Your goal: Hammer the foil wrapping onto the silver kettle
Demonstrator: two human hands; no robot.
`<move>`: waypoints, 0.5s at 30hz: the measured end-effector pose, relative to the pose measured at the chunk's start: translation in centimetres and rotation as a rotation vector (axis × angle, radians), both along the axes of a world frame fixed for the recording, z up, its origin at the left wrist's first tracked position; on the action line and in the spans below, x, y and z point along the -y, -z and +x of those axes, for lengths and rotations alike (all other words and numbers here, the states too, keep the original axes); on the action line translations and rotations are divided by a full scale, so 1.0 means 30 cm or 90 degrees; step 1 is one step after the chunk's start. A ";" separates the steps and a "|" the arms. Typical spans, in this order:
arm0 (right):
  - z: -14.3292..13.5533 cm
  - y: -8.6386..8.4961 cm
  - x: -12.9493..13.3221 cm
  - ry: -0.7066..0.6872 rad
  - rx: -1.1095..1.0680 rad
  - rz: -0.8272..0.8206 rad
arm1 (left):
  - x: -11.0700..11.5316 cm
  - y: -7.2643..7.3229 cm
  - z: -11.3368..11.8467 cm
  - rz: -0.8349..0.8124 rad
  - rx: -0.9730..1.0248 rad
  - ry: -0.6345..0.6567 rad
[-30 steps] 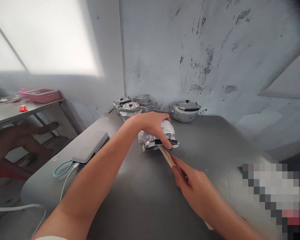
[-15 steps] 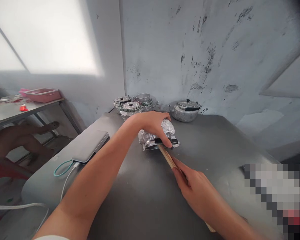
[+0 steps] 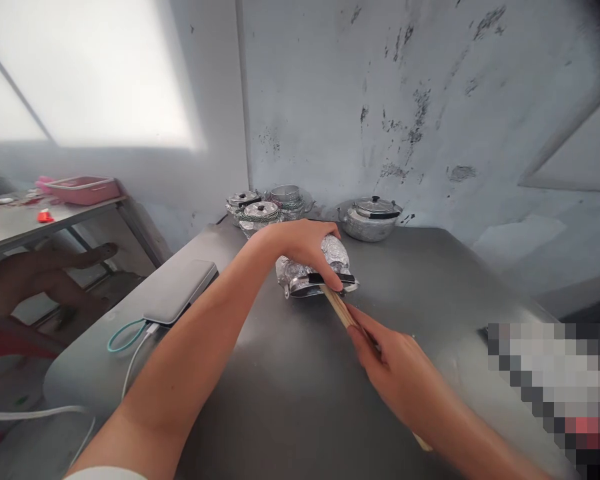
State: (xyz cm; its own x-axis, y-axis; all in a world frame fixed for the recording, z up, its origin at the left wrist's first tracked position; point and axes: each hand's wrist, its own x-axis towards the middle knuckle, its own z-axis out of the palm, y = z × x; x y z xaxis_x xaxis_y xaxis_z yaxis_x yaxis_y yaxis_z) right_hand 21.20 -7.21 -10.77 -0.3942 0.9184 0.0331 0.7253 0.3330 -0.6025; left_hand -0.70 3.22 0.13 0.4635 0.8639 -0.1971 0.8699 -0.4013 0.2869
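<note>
A small silvery pot (image 3: 337, 251) with a crinkled, hammered-looking surface is tipped on the table, its mouth facing me. My left hand (image 3: 310, 245) is wrapped over its top, the thumb pressed down near the rim beside a black handle grip (image 3: 321, 277). A pale wooden stick (image 3: 336, 305) is clasped in my right hand (image 3: 393, 363). The stick's far end meets the pot's mouth just under my left thumb; whether it reaches inside is hard to see. Its lower end shows below my right wrist.
Several silvery pots (image 3: 261, 212) stand at the table's back, and a wider lidded pot (image 3: 370, 223) is right of them. On the left lies a grey power bank (image 3: 183, 290) with cables. A pink basket (image 3: 87, 191) sits on another table; someone's legs show beneath. A blurred-out object is at right.
My right hand and the wooden stick have shifted slightly to the right. The pot and my left hand hold nearly the same position.
</note>
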 end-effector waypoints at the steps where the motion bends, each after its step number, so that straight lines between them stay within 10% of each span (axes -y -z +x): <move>1: 0.000 0.001 -0.001 0.000 -0.001 0.000 | 0.000 0.001 0.000 0.000 0.002 0.000; 15: -0.012 0.016 0.001 -0.008 0.048 0.042 | -0.001 -0.001 0.003 -0.002 0.003 -0.006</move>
